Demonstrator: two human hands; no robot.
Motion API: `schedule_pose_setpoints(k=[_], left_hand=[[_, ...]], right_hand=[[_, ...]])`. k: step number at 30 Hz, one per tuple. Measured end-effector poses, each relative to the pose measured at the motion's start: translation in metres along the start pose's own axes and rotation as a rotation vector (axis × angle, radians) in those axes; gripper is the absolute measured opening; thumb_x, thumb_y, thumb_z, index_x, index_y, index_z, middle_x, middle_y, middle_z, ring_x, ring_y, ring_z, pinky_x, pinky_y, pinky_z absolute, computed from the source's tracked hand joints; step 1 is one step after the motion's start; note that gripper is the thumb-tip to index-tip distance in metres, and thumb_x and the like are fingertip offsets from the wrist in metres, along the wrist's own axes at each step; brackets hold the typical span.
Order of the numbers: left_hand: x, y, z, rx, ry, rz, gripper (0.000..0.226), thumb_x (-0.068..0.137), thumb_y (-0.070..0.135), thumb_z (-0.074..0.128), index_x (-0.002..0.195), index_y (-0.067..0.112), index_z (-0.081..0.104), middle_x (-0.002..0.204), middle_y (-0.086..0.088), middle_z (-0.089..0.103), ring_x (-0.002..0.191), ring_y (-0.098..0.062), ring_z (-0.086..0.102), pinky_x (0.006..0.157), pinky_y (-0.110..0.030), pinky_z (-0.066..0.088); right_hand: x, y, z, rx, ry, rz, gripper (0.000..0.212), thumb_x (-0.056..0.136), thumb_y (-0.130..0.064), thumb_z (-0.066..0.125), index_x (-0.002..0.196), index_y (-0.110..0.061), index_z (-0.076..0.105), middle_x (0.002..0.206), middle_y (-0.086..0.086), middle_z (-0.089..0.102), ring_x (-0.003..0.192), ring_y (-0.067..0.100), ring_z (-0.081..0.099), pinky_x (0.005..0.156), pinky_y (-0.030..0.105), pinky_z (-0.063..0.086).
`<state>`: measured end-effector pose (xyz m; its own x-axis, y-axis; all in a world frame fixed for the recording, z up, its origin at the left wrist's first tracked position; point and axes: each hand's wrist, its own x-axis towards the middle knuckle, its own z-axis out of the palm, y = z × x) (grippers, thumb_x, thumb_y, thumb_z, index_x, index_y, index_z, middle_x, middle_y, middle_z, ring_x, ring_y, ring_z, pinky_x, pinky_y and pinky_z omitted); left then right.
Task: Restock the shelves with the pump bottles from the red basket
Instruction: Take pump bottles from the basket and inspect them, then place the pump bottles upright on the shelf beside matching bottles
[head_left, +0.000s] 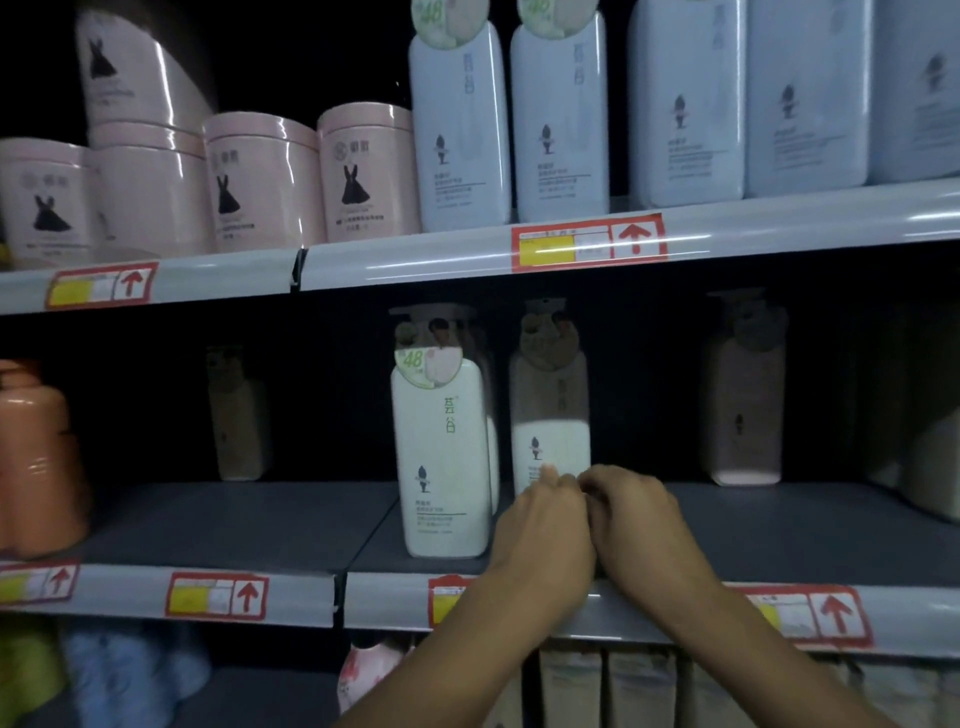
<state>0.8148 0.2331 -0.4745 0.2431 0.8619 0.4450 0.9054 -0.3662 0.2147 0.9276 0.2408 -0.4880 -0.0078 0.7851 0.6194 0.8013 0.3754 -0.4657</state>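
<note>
Reaching onto the middle shelf, both hands touch a white pump bottle: left hand fingers extended, right hand grip indeterminate.

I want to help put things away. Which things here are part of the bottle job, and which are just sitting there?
Part of the job:
- white pump bottle both hands reach for
- left hand
- right hand
- front white pump bottle
- middle shelf

Just sitting there:
- pink jars
- orange bottle
- price tags
</note>
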Motion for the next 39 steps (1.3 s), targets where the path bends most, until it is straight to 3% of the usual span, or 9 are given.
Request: schedule_pose_setpoints(k=[4, 18, 26, 29, 31, 33, 35, 36, 39], left_hand=[[0.006, -0.007, 0.005, 0.032, 0.003, 0.035, 0.033, 0.097, 0.009, 0.046, 0.129, 0.012, 0.051, 0.133, -0.012, 0.05, 0.118, -0.034, 0.056, 0.091, -0.042, 0.045], [0.026, -0.013, 0.01, -0.074, -0.043, 0.017, 0.035, 0.093, 0.007, 0.048, 0.127, 0.011, 0.056, 0.122, -0.017, 0.064, 0.113, -0.036, 0.06, 0.087, -0.039, 0.046], [0.005, -0.001, -0.005, -0.229, 0.109, -0.015, 0.039, 0.097, 0.021, 0.042, 0.133, 0.016, 0.055, 0.119, -0.02, 0.067, 0.109, -0.04, 0.063, 0.085, -0.039, 0.05], [-0.02, 0.006, -0.018, -0.289, 0.16, 0.006, 0.042, 0.098, 0.026, 0.038, 0.135, 0.017, 0.056, 0.119, -0.019, 0.069, 0.107, -0.039, 0.064, 0.089, -0.046, 0.053], [-0.041, 0.01, -0.023, -0.322, 0.191, 0.034, 0.038, 0.1, 0.025, 0.038, 0.131, 0.017, 0.059, 0.11, -0.015, 0.072, 0.1, -0.034, 0.066, 0.081, -0.039, 0.051], [-0.064, 0.011, -0.025, -0.347, 0.222, 0.07, 0.03, 0.102, 0.023, 0.039, 0.121, 0.019, 0.063, 0.101, -0.009, 0.073, 0.092, -0.028, 0.066, 0.075, -0.037, 0.049], [-0.093, 0.01, -0.02, -0.393, 0.234, 0.1, 0.027, 0.104, 0.023, 0.039, 0.114, 0.022, 0.064, 0.098, -0.003, 0.073, 0.088, -0.019, 0.066, 0.074, -0.037, 0.051], [-0.111, 0.008, -0.015, -0.417, 0.229, 0.109, 0.028, 0.105, 0.025, 0.039, 0.116, 0.023, 0.064, 0.099, -0.001, 0.074, 0.089, -0.017, 0.067, 0.075, -0.035, 0.052], [-0.166, -0.001, 0.007, -0.511, 0.19, 0.146, 0.03, 0.105, 0.025, 0.04, 0.124, 0.026, 0.064, 0.111, 0.001, 0.074, 0.1, -0.014, 0.068, 0.084, -0.034, 0.054]], right_hand=[[0.0, 0.003, -0.007, -0.022, -0.143, -0.047, 0.031, 0.091, -0.001, 0.05, 0.102, -0.019, 0.073, 0.096, 0.006, 0.077, 0.09, 0.027, 0.07, 0.078, 0.036, 0.053], [0.027, 0.009, -0.003, 0.017, -0.393, 0.114, 0.041, 0.096, -0.011, 0.054, 0.134, -0.023, 0.062, 0.125, 0.003, 0.071, 0.112, 0.019, 0.066, 0.083, 0.024, 0.045], [-0.004, -0.009, -0.022, 0.049, -0.024, 0.083, 0.043, 0.097, -0.01, 0.054, 0.139, -0.012, 0.062, 0.138, 0.008, 0.066, 0.127, 0.027, 0.061, 0.105, 0.036, 0.048], [-0.028, -0.026, -0.037, 0.099, 0.054, 0.059, 0.04, 0.099, -0.015, 0.055, 0.138, -0.013, 0.063, 0.136, 0.006, 0.068, 0.127, 0.027, 0.061, 0.106, 0.04, 0.048], [-0.048, -0.034, -0.044, 0.124, 0.075, 0.068, 0.038, 0.101, -0.018, 0.053, 0.136, -0.015, 0.064, 0.133, 0.005, 0.07, 0.125, 0.025, 0.063, 0.105, 0.039, 0.049], [-0.073, -0.043, -0.047, 0.174, 0.078, 0.071, 0.034, 0.102, -0.019, 0.052, 0.133, -0.018, 0.067, 0.126, 0.001, 0.073, 0.116, 0.016, 0.066, 0.099, 0.027, 0.05], [-0.101, -0.05, -0.047, 0.227, 0.075, 0.048, 0.03, 0.102, -0.018, 0.053, 0.126, -0.021, 0.071, 0.116, -0.006, 0.075, 0.098, 0.0, 0.063, 0.081, 0.001, 0.043], [-0.117, -0.051, -0.046, 0.238, 0.066, 0.045, 0.029, 0.102, -0.019, 0.054, 0.124, -0.023, 0.072, 0.113, -0.008, 0.076, 0.093, -0.004, 0.06, 0.075, -0.005, 0.038], [-0.171, -0.048, -0.037, 0.258, 0.003, 0.056, 0.028, 0.102, -0.021, 0.055, 0.123, -0.025, 0.073, 0.113, -0.01, 0.076, 0.091, -0.003, 0.062, 0.072, -0.005, 0.038]])
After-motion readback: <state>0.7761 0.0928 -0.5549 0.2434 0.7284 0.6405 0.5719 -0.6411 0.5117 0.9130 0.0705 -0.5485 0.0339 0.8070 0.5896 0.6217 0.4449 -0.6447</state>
